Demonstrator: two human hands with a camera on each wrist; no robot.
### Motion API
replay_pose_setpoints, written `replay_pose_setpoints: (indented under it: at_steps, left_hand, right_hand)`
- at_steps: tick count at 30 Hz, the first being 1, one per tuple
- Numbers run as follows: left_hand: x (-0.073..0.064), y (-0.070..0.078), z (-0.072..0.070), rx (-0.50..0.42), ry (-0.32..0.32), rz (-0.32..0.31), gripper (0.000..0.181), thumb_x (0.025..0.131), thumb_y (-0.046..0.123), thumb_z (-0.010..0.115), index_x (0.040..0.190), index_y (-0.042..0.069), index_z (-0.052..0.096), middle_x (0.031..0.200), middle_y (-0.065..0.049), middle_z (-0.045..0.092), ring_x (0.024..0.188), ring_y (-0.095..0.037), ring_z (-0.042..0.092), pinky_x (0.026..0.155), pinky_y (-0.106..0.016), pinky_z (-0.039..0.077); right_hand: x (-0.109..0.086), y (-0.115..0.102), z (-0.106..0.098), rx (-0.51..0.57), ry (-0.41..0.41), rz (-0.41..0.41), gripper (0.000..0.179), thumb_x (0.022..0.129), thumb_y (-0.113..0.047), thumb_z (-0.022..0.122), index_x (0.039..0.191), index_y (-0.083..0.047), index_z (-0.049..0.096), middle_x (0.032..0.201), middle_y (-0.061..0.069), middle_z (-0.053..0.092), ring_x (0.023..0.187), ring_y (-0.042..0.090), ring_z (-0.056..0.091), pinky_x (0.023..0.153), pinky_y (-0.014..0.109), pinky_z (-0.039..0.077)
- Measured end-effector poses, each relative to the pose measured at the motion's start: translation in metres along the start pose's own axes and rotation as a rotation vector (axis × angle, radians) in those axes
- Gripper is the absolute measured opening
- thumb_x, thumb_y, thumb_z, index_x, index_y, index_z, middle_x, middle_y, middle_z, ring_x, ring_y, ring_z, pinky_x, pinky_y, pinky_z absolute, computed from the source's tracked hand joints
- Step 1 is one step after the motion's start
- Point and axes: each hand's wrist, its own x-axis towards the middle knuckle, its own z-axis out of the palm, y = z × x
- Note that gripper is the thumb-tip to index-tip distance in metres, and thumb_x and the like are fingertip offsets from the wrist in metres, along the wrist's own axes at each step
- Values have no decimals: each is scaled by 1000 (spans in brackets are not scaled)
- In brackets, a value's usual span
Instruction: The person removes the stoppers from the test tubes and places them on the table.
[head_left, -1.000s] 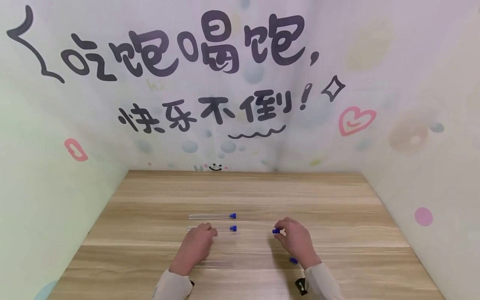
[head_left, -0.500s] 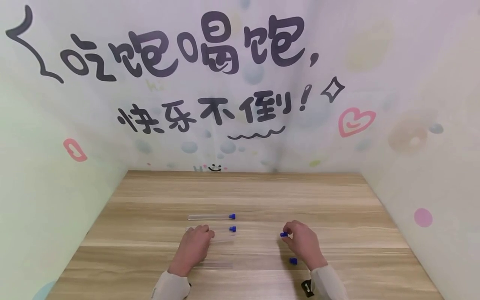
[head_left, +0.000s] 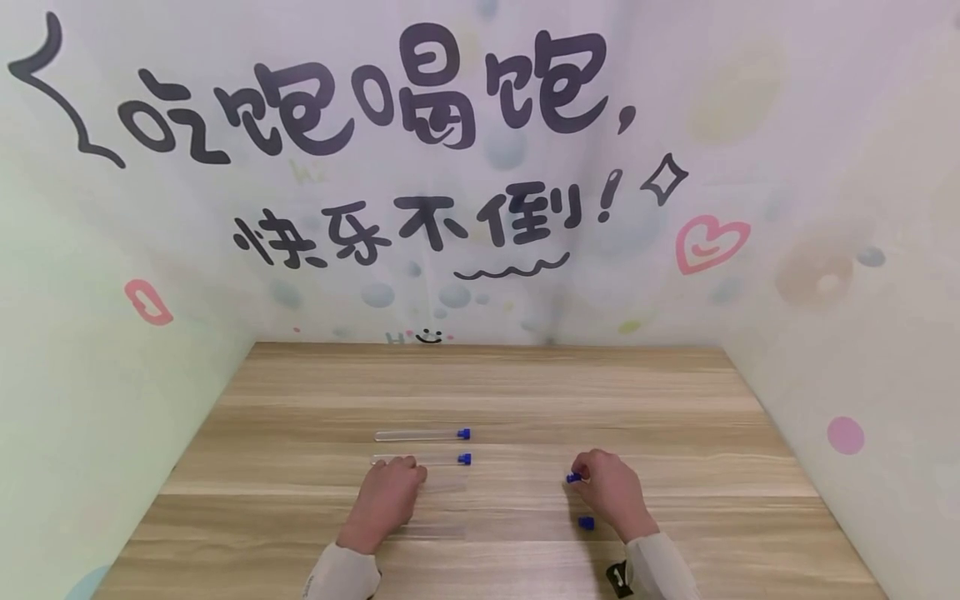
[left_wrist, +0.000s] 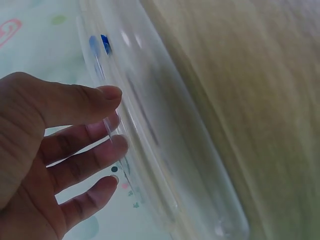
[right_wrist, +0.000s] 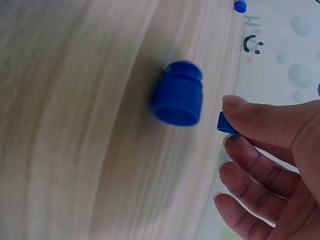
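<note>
the right hand (head_left: 611, 493) pinches a blue cap (right_wrist: 227, 125), well apart from the left hand (head_left: 386, 500). the left is at a clear tube (head_left: 446, 487), far from the back table edge (head_left: 491, 346); i can't tell if it pinches.

There are four clear tubes on one table (head_left: 645, 400): with the left hand (head_left: 386, 500) as landmark, two lie along its far side (head_left: 420, 435) (head_left: 438, 459), one at its fingers (head_left: 446, 487), one beside its wrist (head_left: 438, 530). Blue stoppers number four: two right of that hand, in the far tubes (head_left: 464, 434) (head_left: 465, 459), and two farther right (head_left: 573, 477) (head_left: 587, 523).
</note>
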Motion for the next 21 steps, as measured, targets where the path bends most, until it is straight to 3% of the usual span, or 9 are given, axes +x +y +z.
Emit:
replay_pose_setpoints:
  at_steps: [13, 21]
  left_hand:
    - [-2, -3, 9, -2, -36, -27, 17, 73, -1, 73, 71, 14, 64, 69, 0, 59, 66, -17, 58, 61, -34, 41]
    - [-3, -4, 11, -13, -8, -33, 17, 75, -1, 71, 72, 13, 63, 70, 0, 57, 68, -18, 57, 62, -36, 43]
  right_hand:
    - [2, 3, 6, 25, -28, 45, 12, 72, -13, 80, 78, -11, 70, 75, 0, 66, 65, 13, 60, 54, 31, 48]
    - [2, 4, 10, 30, -43, 72, 11, 73, -11, 79, 78, -11, 69, 75, 2, 67, 64, 14, 61, 53, 31, 49]
